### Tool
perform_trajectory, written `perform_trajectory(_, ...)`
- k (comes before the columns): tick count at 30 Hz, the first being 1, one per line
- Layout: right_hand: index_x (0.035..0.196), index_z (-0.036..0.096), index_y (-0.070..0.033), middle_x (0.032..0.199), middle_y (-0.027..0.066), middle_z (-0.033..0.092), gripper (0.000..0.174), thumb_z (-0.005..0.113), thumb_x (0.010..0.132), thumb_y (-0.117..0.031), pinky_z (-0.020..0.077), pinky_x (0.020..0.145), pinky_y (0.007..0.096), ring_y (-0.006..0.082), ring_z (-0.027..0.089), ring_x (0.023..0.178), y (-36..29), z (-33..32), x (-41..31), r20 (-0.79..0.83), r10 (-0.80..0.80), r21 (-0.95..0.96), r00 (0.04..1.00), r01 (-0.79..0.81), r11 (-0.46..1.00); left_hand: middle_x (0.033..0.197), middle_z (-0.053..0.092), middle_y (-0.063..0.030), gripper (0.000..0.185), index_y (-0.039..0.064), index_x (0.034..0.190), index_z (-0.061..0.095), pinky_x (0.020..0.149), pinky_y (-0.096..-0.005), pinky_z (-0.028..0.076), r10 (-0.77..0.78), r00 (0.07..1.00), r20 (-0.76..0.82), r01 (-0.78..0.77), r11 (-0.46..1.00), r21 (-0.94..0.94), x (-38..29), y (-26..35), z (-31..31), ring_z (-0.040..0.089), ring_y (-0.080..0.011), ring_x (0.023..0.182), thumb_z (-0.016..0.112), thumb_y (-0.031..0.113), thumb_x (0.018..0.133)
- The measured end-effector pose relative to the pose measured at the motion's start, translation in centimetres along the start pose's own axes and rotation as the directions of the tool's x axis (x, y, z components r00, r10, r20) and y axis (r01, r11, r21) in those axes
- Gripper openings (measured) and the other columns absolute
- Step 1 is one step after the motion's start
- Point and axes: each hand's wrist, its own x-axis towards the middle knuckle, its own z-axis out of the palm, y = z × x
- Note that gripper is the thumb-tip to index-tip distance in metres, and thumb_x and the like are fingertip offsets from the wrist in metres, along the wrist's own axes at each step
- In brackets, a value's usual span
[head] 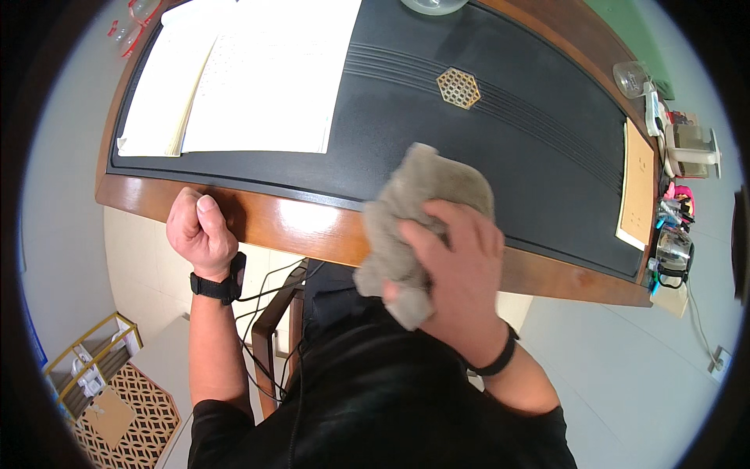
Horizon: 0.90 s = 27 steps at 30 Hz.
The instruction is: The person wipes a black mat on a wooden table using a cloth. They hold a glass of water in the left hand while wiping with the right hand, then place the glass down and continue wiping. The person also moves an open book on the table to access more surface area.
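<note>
A crumpled grey-beige cloth [433, 182] lies under my right hand [460, 275], whose fingers grip it at the near wooden edge [340, 231] of the desk. Part of the cloth rests on the black desk mat [398, 123], and its lower end hangs toward my body. My left hand [202, 234] is curled into a fist over the left part of the same edge, with nothing visible in it. An open notebook [263, 82] with handwriting lies on the mat, beyond and to the right of my left hand.
A hexagonal lattice piece [459, 88] sits on the mat. A glass bowl [435, 4] is at the far edge. On the right are a tan notebook [637, 184], a glass cup [631, 79] and a glass pot [672, 252]. Cables hang beside a wooden chair arm [266, 322].
</note>
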Motion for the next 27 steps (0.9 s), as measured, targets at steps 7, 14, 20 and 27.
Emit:
perform_trajectory(7,0.123,0.077,-0.012,0.145,0.014,0.061,0.059,0.09,0.07,-0.034,0.04,0.114,0.0552,0.0396,0.053,0.137,5.3,-4.6,-5.5,-0.034,0.145,-0.127,0.989,-0.148,0.981,0.084,0.067,-0.0118,0.015,0.001,0.086,0.066,0.073,-0.0382,0.051,-0.01,1.0,0.011,0.011,0.998,-0.058,0.2,0.6,0.0,0.061,-0.0297,0.072,0.062,0.005,0.099)
perform_trajectory(14,0.116,0.076,-0.004,0.143,0.0156,0.062,0.054,0.088,0.063,-0.011,0.0425,0.115,0.0508,0.0393,0.055,0.133,7.3,-5.1,-7.7,-0.146,0.238,-0.113,0.96,-0.255,0.96,0.088,0.07,-0.0148,0.013,0.001,0.088,0.07,0.076,-0.0404,0.055,0.034,0.999,-0.002,-0.034,0.999,-0.023,-0.4,0.1,-0.1,0.065,-0.035,0.075,0.061,0.005,0.095)
perform_trajectory(20,0.116,0.075,-0.004,0.143,0.0166,0.061,0.052,0.088,0.066,-0.014,0.0433,0.113,0.0505,0.0391,0.055,0.132,6.5,-3.8,-6.6,-0.141,0.184,-0.1,0.973,-0.199,0.975,0.079,0.06,-0.0127,0.016,0.001,0.082,0.062,0.063,-0.0408,0.047,0.046,0.999,-0.02,-0.047,0.998,-0.033,0.5,1.6,0.1,0.058,-0.0329,0.067,0.061,0.007,0.097)
perform_trajectory(27,0.115,0.076,-0.008,0.143,0.0155,0.059,0.056,0.09,0.066,-0.029,0.041,0.111,0.0521,0.0391,0.054,0.134,3.7,-1.3,-3.3,-0.106,0.071,-0.07,0.992,-0.079,0.994,0.066,0.043,-0.0056,0.04,0.002,0.072,0.045,0.055,-0.0371,0.029,0.048,0.996,-0.071,-0.062,0.977,-0.202,1.4,2.6,0.5,0.039,-0.0188,0.058,0.06,0.011,0.108)
